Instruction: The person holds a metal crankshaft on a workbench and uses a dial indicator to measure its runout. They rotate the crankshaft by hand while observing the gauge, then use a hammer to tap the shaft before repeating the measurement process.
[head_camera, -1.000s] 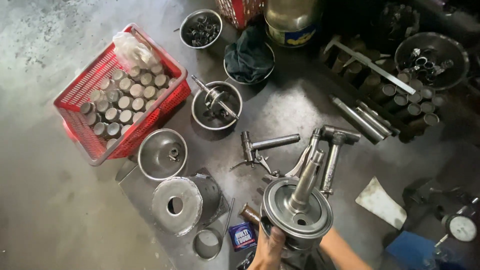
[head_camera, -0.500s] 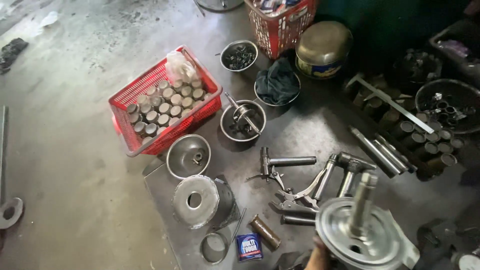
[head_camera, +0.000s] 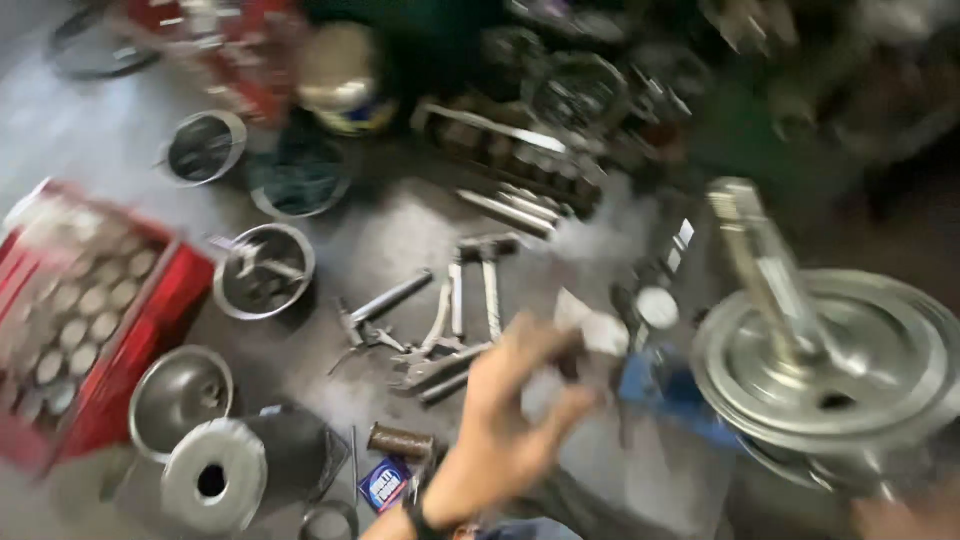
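Observation:
The frame is motion-blurred. A large metal disc with an upright shaft (head_camera: 830, 360) fills the right side, lifted off the floor. Only a sliver of my right hand (head_camera: 900, 518) shows beneath it at the bottom right corner, gripping it from below. My left hand (head_camera: 515, 395) reaches out over the floor in the middle, fingers apart and nothing in them, close to a white scrap (head_camera: 600, 332) and the loose pliers and T-shaped tools (head_camera: 440, 325). A dark band sits on that wrist.
A red basket (head_camera: 165, 300) of metal cylinders stands at left. Near it are a steel bowl (head_camera: 180, 395), a bowl holding parts (head_camera: 265, 270) and a drum with a holed disc (head_camera: 215, 480). A blue packet (head_camera: 385, 485) lies below; tubes (head_camera: 520, 165) are stacked at the back.
The view has swung right and blurred. The disc with shaft has moved up and right, much closer to the camera. My left hand has let go of it and stretched out over the tools.

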